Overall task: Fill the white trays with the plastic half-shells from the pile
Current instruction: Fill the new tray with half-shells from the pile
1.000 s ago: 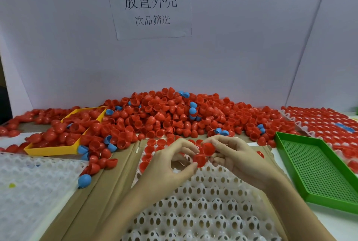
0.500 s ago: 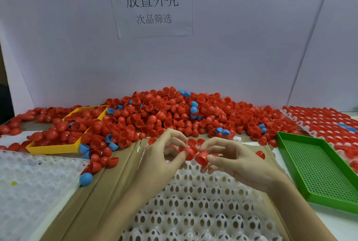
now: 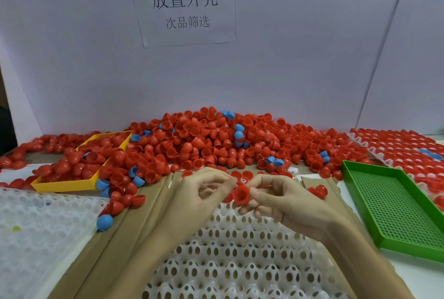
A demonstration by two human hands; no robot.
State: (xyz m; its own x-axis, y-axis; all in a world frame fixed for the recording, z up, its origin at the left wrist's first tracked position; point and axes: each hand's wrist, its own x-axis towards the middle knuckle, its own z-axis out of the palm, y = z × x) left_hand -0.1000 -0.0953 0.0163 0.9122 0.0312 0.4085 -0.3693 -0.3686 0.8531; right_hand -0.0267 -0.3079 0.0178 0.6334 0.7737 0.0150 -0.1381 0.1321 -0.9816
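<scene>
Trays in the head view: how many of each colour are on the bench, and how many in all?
White trays: 3, at left, centre, right
Yellow tray: 1
Green tray: 1
Total: 5

two bare forearms, no sleeves, left hand [image 3: 194, 193], right hand [image 3: 286, 202], no gloves or rings

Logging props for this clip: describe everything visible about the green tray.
The green tray is a shallow rectangular plastic tray with a raised rim and a perforated mesh floor. It holds nothing and lies flat on the white tabletop at the right, angled, its near corner cut by the frame. Neither hand touches it; red half-shells lie by its far corner.
</scene>
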